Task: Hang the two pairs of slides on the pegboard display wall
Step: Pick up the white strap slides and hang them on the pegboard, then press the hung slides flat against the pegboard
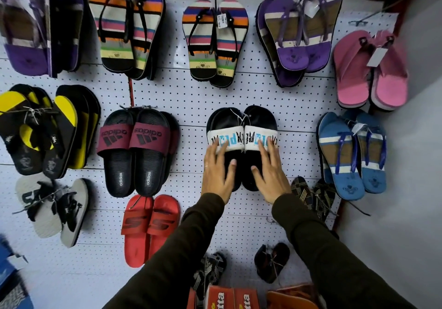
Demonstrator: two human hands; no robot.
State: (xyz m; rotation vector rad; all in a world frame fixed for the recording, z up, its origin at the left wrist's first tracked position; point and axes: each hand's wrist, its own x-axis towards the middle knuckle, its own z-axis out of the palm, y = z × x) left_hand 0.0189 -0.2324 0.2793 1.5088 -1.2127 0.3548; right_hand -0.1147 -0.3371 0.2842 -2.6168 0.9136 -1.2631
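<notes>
A pair of black slides with white printed straps (241, 126) hangs on the white pegboard wall (186, 93) at the centre. My left hand (218, 172) lies flat on the left slide, fingers spread up to its strap. Flat on the right slide rests my right hand (270, 174), fingers apart. Neither hand grips anything. To the left hangs a pair of black slides with maroon straps (136, 150).
Many other pairs hang around: striped flip-flops (215, 43), purple ones (296, 38), pink (370, 69), blue (351, 153), yellow-black (43, 129), red slides (148, 227). Orange shoe boxes (229, 296) sit at the bottom. A grey side wall (418, 141) closes the right.
</notes>
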